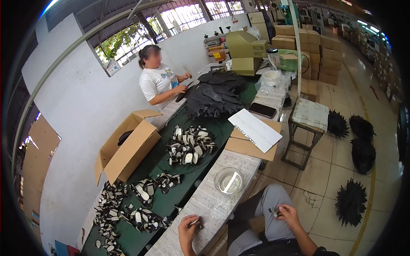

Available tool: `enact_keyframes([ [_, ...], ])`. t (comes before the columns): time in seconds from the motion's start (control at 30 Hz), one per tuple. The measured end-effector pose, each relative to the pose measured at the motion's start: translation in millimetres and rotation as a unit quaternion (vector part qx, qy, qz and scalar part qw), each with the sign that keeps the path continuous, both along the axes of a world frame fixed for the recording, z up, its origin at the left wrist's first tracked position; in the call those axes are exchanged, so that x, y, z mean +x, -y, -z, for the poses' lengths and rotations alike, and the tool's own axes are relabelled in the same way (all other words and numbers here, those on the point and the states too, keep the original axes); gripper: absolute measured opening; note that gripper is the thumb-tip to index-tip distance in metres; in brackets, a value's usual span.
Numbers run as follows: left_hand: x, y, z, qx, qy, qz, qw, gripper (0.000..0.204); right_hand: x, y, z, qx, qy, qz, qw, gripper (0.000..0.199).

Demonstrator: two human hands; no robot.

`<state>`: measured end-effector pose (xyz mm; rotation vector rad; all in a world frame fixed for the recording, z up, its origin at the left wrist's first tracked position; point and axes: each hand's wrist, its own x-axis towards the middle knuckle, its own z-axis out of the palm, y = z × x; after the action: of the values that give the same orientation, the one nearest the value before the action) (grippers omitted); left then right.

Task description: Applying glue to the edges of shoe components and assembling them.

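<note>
My left hand (188, 231) is closed over the near edge of the white-covered ledge, its fingers round a small dark piece with a pale edge (195, 222). Above my grey-trousered knee, my right hand (290, 216) pinches a small dark and pale piece (274, 211); its exact kind is too small to tell. A round clear glass bowl (228, 181) stands on the ledge ahead of my hands. Beyond the ledge, a heap of small black pieces with cream faces (190, 145) lies on a round dark mesh tray. More such pieces (112, 209) are scattered over the green belt at the left.
An open cardboard box (132, 149) stands across the belt. A co-worker (160, 81) handles dark pieces beside a large black pile (215, 94). Flat cardboard with a white sheet (255, 130), a phone (262, 110) and a stool (309, 115) are to the right.
</note>
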<state>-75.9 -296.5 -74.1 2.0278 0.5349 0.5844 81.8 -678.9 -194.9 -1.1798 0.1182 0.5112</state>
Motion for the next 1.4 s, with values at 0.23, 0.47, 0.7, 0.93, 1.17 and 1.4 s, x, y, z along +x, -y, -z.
enact_keyframes([
  [0.23, 15, 24, 3, -0.375, 0.124, -0.093, 0.914, 0.016, 3, -7, 5, -0.003, -0.042, -0.022, 0.999, 0.025],
  [0.47, 33, 83, -1, -0.581, 0.126, 0.007, 0.804, 0.045, 6, -3, 9, 0.065, -0.068, -0.014, 0.995, 0.023],
  [0.7, 45, 113, -37, -0.554, 0.081, 0.092, 0.823, 0.053, 16, -24, -42, 0.146, -0.033, 0.024, 0.988, 0.024],
  [0.93, 27, 112, -31, -0.519, 0.085, 0.161, 0.835, 0.041, -4, -53, -148, 0.13, 0.118, -0.045, 0.983, 0.02],
  [1.17, 16, 126, -28, -0.5, 0.082, 0.066, 0.86, 0.027, -28, -87, -202, -0.124, 0.468, -0.125, 0.866, 0.023],
  [1.4, 44, 120, -33, -0.541, 0.115, 0.058, 0.831, 0.021, -2, -120, -205, -0.193, 0.56, -0.152, 0.792, 0.026],
])
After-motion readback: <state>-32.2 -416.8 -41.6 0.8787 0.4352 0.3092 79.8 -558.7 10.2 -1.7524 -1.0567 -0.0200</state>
